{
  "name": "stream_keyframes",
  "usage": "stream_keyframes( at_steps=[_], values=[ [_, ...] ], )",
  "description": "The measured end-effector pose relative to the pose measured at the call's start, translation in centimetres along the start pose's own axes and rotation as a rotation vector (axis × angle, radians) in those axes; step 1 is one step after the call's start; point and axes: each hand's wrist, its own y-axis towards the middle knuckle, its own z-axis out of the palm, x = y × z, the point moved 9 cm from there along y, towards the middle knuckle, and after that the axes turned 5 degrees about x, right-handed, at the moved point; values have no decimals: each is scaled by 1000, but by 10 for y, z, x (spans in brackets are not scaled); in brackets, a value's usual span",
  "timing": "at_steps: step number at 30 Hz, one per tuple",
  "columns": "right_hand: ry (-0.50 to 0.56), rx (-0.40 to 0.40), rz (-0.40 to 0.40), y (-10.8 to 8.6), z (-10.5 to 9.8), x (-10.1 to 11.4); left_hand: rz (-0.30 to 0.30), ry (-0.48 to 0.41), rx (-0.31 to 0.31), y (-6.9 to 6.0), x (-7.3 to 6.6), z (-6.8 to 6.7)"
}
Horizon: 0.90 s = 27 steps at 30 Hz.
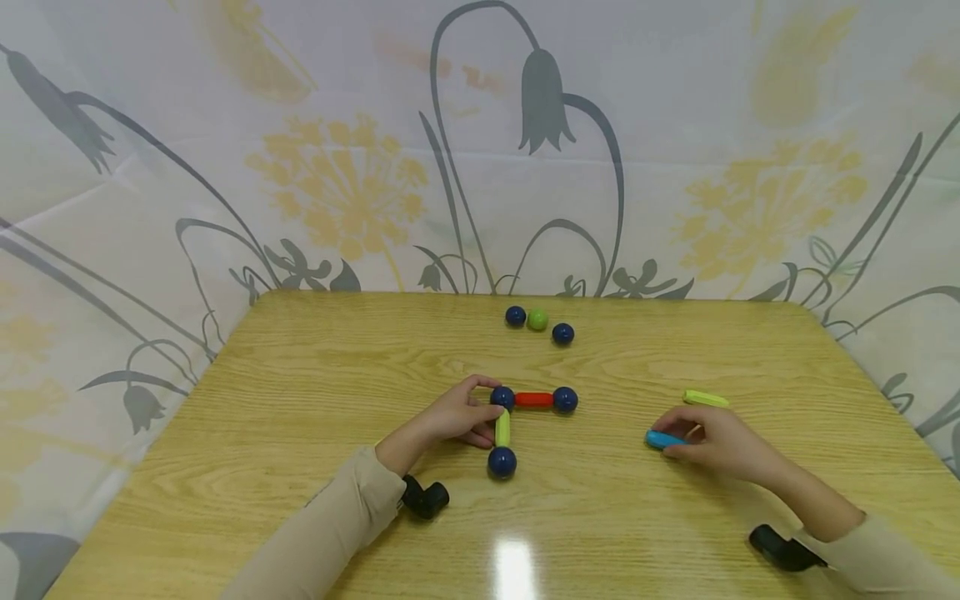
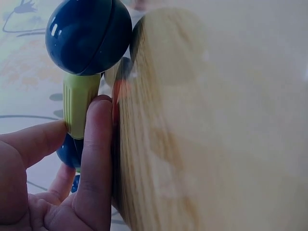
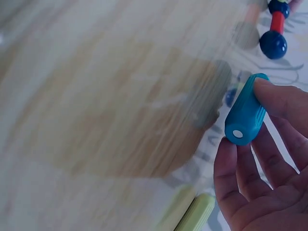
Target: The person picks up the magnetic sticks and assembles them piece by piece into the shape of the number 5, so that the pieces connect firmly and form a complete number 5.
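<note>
An L-shaped piece lies on the table: a red rod [image 1: 534,400] joins two dark blue balls, and a yellow-green rod [image 1: 502,428] runs from the corner ball [image 1: 502,398] to a near blue ball [image 1: 502,462]. My left hand [image 1: 463,414] holds this piece from its left side, thumb and fingers about the yellow-green rod [image 2: 79,103] and corner ball. To the right, my right hand [image 1: 716,440] pinches a blue rod [image 3: 244,113] between thumb and fingers. That rod's end shows a small pale disc. Just behind the right hand lies a loose yellow-green rod [image 1: 706,399].
Toward the back of the wooden table [image 1: 360,350] lie a green ball [image 1: 537,320] and two dark blue balls, one of them [image 1: 563,334] to its right. A patterned cloth [image 1: 480,192] hangs behind. Black curved wrist mounts [image 1: 425,497] sit at both sleeves.
</note>
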Motion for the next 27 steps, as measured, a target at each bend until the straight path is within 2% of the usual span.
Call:
stream_keyframes(
  at_steps=[13, 27],
  values=[
    [46, 77, 2, 22, 18, 18, 0, 3, 5, -1, 0, 0],
    [63, 93, -39, 36, 30, 35, 3, 17, -5, -3, -3, 1]
  ],
)
